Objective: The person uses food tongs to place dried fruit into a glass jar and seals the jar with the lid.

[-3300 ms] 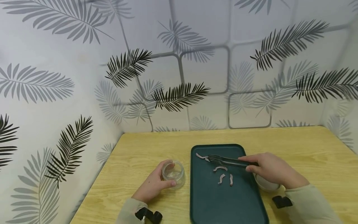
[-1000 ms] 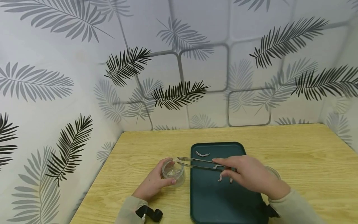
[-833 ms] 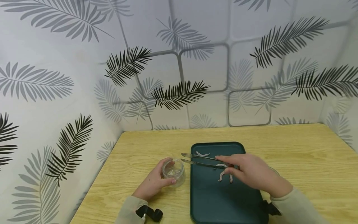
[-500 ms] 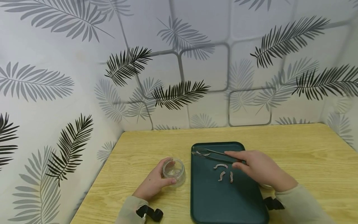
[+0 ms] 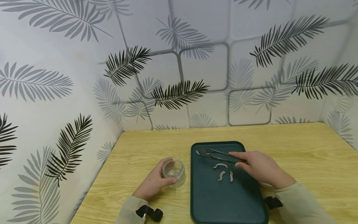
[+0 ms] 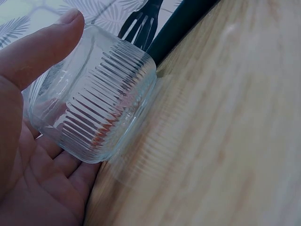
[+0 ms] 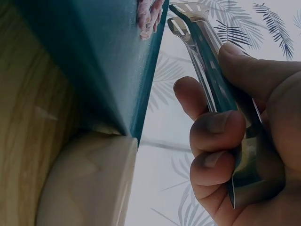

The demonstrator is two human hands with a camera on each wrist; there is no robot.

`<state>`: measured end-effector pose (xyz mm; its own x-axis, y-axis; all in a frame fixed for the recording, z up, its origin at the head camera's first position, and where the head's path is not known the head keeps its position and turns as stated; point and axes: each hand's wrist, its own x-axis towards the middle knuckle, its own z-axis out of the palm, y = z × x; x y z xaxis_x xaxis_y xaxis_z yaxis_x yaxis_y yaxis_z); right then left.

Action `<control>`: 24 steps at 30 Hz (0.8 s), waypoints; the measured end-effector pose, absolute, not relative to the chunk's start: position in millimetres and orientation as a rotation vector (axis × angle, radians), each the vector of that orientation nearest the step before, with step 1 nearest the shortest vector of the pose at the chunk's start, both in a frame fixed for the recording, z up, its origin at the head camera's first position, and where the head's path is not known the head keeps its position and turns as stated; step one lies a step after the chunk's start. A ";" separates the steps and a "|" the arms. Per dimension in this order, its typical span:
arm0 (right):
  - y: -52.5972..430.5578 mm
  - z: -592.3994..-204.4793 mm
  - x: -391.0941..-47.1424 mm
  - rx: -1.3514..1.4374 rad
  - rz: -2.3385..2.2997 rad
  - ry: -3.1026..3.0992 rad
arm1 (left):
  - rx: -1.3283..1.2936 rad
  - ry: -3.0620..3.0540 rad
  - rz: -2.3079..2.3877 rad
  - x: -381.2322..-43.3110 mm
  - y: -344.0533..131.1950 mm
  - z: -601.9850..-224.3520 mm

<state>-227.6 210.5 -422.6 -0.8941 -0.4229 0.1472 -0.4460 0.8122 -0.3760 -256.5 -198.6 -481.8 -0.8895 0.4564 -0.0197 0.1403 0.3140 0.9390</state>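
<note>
In the head view my left hand (image 5: 155, 180) holds a clear ribbed glass jar (image 5: 179, 179) upright on the table, thumb and fingers round its sides. The left wrist view shows something reddish through the ribbed wall. My right hand (image 5: 261, 168) grips slotted metal tongs (image 5: 221, 158) between thumb and fingers. The tongs' arms are spread, with their tips over the far left part of a dark green tray (image 5: 223, 202). A pale curled strip (image 5: 198, 152) lies right at the tips, partly hidden by them. Nearer on the tray lie a curved pinkish strip (image 5: 221, 165) and two smaller ones (image 5: 222, 175).
A pale round bowl (image 7: 89, 183) stands against the tray's right side, mostly hidden under my right hand in the head view. Patterned wall covering (image 5: 201, 71) rises behind the yellow wooden table (image 5: 151, 143). A black strap mount (image 5: 149, 213) sits on each wrist.
The tongs gripped a strip on the tray, reached the jar's rim spread, then went back right to the far strip. One strip fewer lies on the tray. The left hand and jar stayed put.
</note>
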 end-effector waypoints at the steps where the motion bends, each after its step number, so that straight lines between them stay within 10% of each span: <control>1: 210.7 -423.4 -227.8 0.704 0.632 -2.939 | 0.539 2.298 1.607 -256.3 -198.5 -481.5; 24: 211.4 -428.3 -230.6 0.695 0.576 -2.967 | 0.534 2.279 1.641 -253.4 -197.4 -477.6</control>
<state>-230.6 211.4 -428.3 -0.8987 -0.4212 0.1220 -0.4362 0.8305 -0.3464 -253.4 -197.4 -477.6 -0.8916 0.4527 -0.0126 0.1317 0.2857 0.9492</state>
